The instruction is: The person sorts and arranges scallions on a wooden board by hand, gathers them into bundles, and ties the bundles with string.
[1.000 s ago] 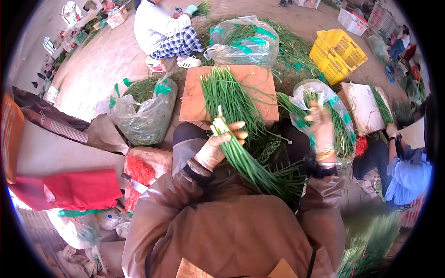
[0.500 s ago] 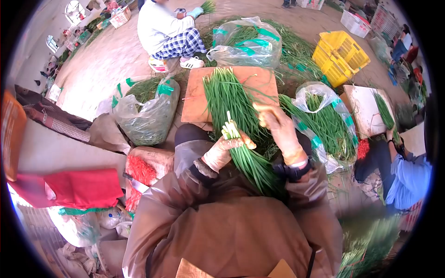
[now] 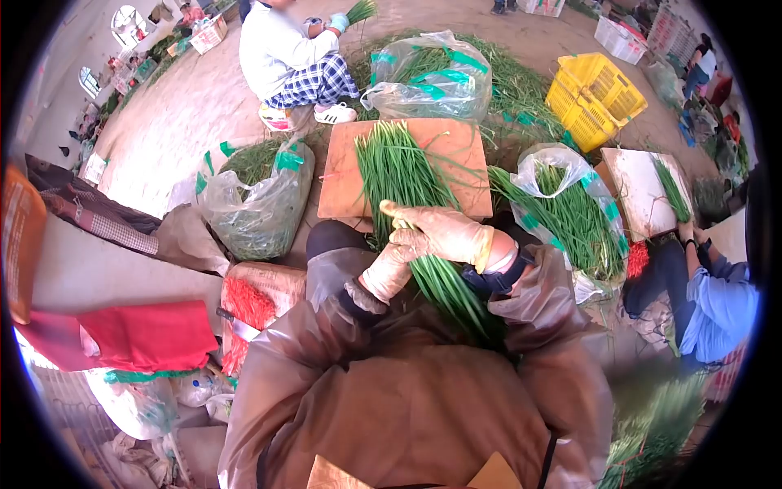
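Observation:
My left hand [image 3: 388, 272], in a pale glove, grips a bunch of chives [image 3: 453, 295] whose green leaves trail down to the right over my lap. Across the bunch's upper end lies my right hand [image 3: 446, 233], also gloved, with its fingers closed around the stem ends and over the left fingers. Those pale ends are hidden beneath it. Just beyond my hands, a larger pile of chives [image 3: 403, 167] rests on a wooden board [image 3: 346, 175].
Plastic bags of greens stand to the left [image 3: 252, 208] and right [image 3: 607, 204] of the board. A yellow crate [image 3: 590, 106] is farther back. One person [image 3: 289, 61] sits ahead; another [image 3: 717, 301] works at right. A knife [image 3: 243, 328] lies by my left elbow.
My right hand has come down and left from beside the bunch onto its pale stem ends, covering them. The left hand keeps its hold, almost in the same spot.

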`<action>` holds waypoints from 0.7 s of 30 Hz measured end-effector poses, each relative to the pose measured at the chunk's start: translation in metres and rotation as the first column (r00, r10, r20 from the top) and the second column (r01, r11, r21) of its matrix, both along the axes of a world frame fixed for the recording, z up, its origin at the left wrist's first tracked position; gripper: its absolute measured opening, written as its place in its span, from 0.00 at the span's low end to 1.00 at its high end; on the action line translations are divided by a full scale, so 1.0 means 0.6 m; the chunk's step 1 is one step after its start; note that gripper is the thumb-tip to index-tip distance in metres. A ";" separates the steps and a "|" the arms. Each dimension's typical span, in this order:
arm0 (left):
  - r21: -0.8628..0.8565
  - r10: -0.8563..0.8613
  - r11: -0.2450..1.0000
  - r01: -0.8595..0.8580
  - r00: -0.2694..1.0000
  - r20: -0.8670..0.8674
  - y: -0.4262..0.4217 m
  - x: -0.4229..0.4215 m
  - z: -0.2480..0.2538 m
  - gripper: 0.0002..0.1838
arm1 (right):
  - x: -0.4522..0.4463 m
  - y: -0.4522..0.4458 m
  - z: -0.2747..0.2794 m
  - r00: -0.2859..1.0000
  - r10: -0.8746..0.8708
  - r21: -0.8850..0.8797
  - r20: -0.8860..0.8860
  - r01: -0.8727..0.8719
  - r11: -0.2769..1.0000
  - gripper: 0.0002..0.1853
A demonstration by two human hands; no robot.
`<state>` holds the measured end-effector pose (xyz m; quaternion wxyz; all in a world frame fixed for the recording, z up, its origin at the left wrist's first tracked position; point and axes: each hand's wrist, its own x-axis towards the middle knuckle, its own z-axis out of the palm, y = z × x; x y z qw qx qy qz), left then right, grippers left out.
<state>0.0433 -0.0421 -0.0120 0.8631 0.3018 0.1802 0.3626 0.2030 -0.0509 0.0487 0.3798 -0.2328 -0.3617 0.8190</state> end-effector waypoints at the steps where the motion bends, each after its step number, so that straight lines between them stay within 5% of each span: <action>1: 0.211 0.009 0.977 0.020 0.991 -0.131 0.015 -0.009 0.010 0.16 | 0.007 -0.007 0.024 0.798 -0.348 0.497 0.492 0.071 0.865 0.25; 2: 0.311 0.160 0.947 -0.085 0.961 -0.224 0.033 -0.012 0.029 0.12 | 0.014 -0.018 0.047 0.316 -0.754 0.817 0.575 -0.178 0.548 0.26; 3: 0.537 0.245 0.836 -0.115 0.954 -0.176 0.072 -0.014 0.057 0.08 | 0.034 -0.029 0.072 0.372 -0.774 0.836 0.512 -0.009 0.549 0.28; 4: 0.228 0.324 0.929 -0.293 0.939 -0.113 0.075 -0.031 0.085 0.08 | 0.056 -0.050 0.101 0.385 -0.794 0.799 0.470 0.195 0.568 0.27; 5: 0.004 0.276 0.961 -0.276 0.960 0.047 0.118 -0.059 0.068 0.09 | 0.087 -0.063 0.106 0.247 -0.817 0.779 0.521 0.255 0.573 0.23; 6: -0.106 0.363 0.930 -0.353 0.927 0.091 0.150 -0.082 0.065 0.07 | 0.118 -0.071 0.091 0.170 -0.888 0.822 0.426 0.337 0.459 0.20; 8: -0.247 0.509 0.848 -0.470 0.851 0.131 0.184 -0.123 0.053 0.06 | 0.159 -0.109 0.084 0.107 -0.890 0.734 0.442 0.528 0.428 0.17; 21: -0.002 0.491 0.848 -0.530 0.784 0.380 0.167 -0.175 0.070 0.12 | 0.103 -0.212 0.070 0.338 -0.843 0.539 0.420 0.654 0.531 0.13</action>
